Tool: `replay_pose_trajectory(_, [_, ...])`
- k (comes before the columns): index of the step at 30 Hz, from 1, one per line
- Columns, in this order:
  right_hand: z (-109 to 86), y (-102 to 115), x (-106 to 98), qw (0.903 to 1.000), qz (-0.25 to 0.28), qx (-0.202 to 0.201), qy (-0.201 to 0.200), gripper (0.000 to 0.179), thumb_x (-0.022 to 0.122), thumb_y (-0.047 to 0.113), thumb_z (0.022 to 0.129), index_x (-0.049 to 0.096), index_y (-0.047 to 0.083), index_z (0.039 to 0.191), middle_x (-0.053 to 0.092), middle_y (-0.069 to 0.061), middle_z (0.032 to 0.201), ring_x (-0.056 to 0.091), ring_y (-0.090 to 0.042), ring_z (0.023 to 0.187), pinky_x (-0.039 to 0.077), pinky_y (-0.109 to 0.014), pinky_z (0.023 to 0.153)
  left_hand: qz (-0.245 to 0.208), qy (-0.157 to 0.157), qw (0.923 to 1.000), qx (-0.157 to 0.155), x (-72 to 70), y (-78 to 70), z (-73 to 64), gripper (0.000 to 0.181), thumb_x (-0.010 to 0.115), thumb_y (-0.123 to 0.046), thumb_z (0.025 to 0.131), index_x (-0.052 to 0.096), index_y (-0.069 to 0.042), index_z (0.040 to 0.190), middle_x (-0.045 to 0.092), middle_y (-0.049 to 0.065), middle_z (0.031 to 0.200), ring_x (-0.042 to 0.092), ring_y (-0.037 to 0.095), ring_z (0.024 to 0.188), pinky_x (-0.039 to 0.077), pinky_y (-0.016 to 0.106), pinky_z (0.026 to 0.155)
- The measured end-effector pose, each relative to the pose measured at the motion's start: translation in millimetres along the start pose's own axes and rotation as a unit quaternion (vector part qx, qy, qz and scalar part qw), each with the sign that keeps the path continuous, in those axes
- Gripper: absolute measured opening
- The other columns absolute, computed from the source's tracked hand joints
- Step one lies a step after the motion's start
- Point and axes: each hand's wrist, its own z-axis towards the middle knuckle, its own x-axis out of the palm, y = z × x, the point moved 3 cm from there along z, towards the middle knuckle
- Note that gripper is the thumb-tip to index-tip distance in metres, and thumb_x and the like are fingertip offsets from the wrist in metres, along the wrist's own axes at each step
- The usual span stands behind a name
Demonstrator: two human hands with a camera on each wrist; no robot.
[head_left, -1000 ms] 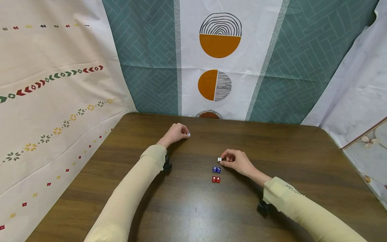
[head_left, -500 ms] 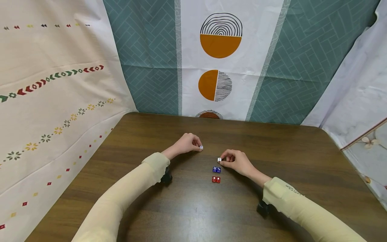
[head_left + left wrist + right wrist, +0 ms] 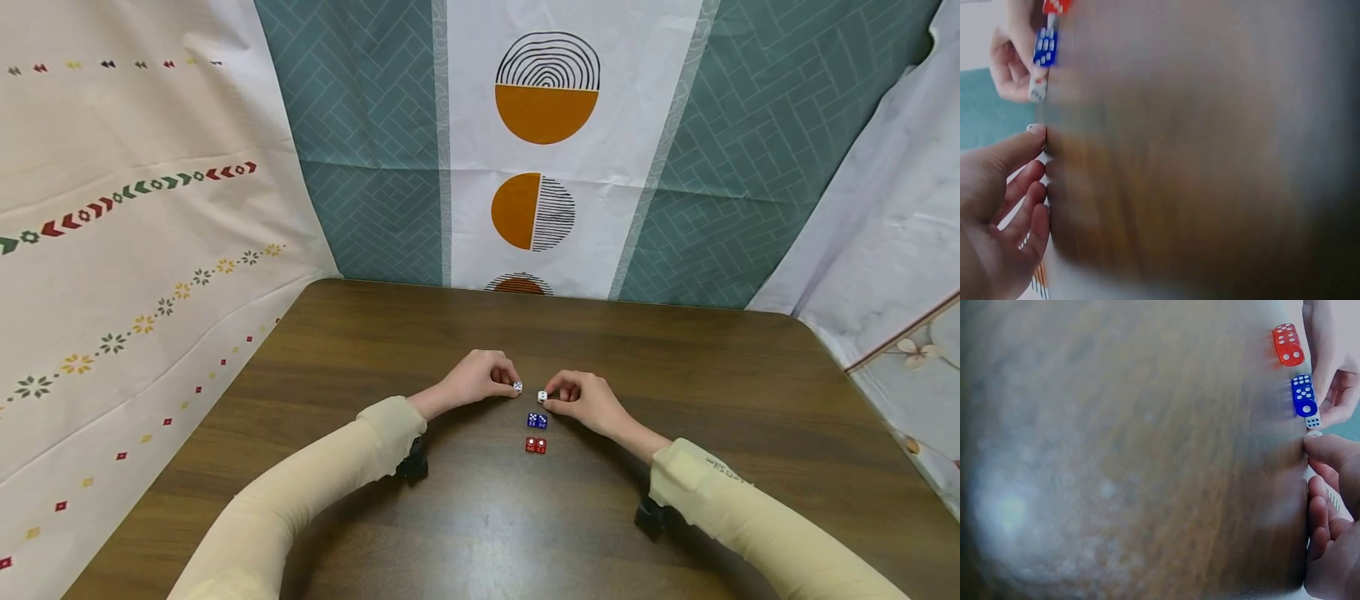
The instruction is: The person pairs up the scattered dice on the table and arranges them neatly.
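Observation:
My left hand pinches a white die between thumb and fingertips, low over the table. Just to its right, across a small gap, a second white die is pinched by my right hand. Nearer to me than the right hand's die, two blue dice sit side by side. Two red dice form another touching pair below them. In the left wrist view the thumb hides most of the left die; in the right wrist view the right die barely shows.
The brown wooden table spreads around both arms. A teal and white patterned cloth hangs behind its far edge. Cream cloth hangs at the left, and pale cloth at the right.
My left hand has carried its white die rightward and toward me, close to the other white die. The right hand has barely shifted left; the blue and red dice have stayed put.

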Motion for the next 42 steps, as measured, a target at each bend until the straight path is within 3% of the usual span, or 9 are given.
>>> replay_pose_trajectory(17, [-1.3,0,-2,1.0,0.0,0.0,0.001,0.012,0.077,0.021,0.086,0.071,0.018,0.096,0.056,0.001,0.076,0.048,-0.011,0.064,0.039,-0.023,0.058,0.01,-0.007,0.9998,-0.012,16.2,-21.9,-0.6,0.012,0.078,-0.029,0.085,0.078,-0.02,0.093,0.064,-0.006,0.083,0.056,0.003,0.071,0.045,0.02,0.065])
replay_pose_trajectory(42, [-2.9,0,0,0.9999,0.003,-0.015,0.001,0.013,0.078,0.02,0.085,0.072,0.017,0.096,0.056,-0.001,0.078,0.047,-0.012,0.067,0.039,-0.023,0.061,0.037,-0.009,0.9991,-0.016,16.5,-25.5,-2.2,0.012,0.079,-0.03,0.085,0.078,-0.021,0.093,0.066,-0.006,0.085,0.057,0.004,0.073,0.045,0.021,0.066])
